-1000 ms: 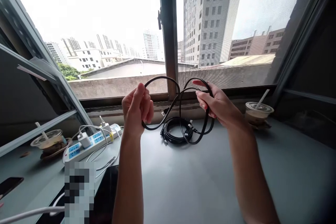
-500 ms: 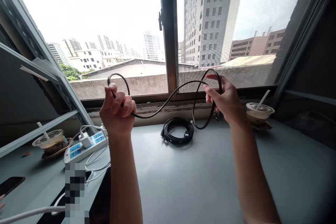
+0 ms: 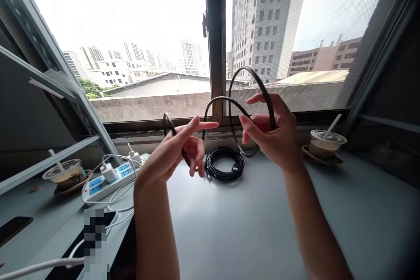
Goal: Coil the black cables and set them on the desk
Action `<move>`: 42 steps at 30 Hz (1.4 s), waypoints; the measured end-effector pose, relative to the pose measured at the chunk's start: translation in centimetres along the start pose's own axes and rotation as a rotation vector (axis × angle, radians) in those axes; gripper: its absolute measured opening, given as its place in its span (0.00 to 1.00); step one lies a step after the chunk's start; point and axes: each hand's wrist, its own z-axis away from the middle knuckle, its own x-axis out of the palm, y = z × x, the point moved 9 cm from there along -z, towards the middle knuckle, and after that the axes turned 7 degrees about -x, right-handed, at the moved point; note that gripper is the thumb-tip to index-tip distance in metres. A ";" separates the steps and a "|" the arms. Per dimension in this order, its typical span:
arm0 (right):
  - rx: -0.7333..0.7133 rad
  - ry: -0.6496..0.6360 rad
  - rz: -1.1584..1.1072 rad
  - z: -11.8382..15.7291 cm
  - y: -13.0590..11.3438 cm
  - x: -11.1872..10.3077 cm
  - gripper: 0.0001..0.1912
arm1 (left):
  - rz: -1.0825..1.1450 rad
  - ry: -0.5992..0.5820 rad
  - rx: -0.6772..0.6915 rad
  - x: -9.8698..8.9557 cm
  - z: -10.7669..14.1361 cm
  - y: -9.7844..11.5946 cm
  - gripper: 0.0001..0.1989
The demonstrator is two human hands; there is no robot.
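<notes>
A black cable [image 3: 266, 92] hangs in loose loops between my two hands, above the desk. My right hand [image 3: 274, 133] grips one big loop between thumb and fingers. Across the palm of my left hand [image 3: 179, 146] runs another stretch of the cable, held by curled lower fingers while the index finger points right toward my other hand. Behind and below them, a coiled black cable [image 3: 225, 177] with connectors at its ends lies on the grey desk [image 3: 229, 232].
At left are a white power strip [image 3: 111, 183] with plugs and white cords, an iced drink cup [image 3: 64, 170] and a phone [image 3: 15, 229]. A second drink cup [image 3: 328, 143] stands back right. A window [image 3: 147, 30] and metal frame [image 3: 95, 124] bound the desk.
My left hand has moved right and slightly down, turning and extending its index finger. The cable between my hands has bunched into a higher loop, and the hands are closer together.
</notes>
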 end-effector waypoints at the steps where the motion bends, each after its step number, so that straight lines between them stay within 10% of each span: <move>1: -0.020 -0.038 -0.010 0.2 -0.4 0.7 0.10 | -0.004 0.026 0.030 0.4 -0.2 0.2 0.22; 9: -0.043 -0.246 -0.061 1.0 -0.6 4.2 0.10 | 0.163 0.164 0.199 0.8 -2.1 0.9 0.10; 21: 0.260 0.060 -0.360 -0.7 3.5 -1.6 0.19 | 0.333 0.442 0.264 -5.9 1.0 1.8 0.08; 32: 0.301 -0.462 -0.195 1.4 2.3 4.6 0.21 | 0.065 0.132 0.191 1.1 -1.2 1.3 0.13; 42: 0.261 -0.557 -0.199 2.3 1.4 5.7 0.09 | 0.003 0.171 0.127 0.8 -1.4 0.7 0.20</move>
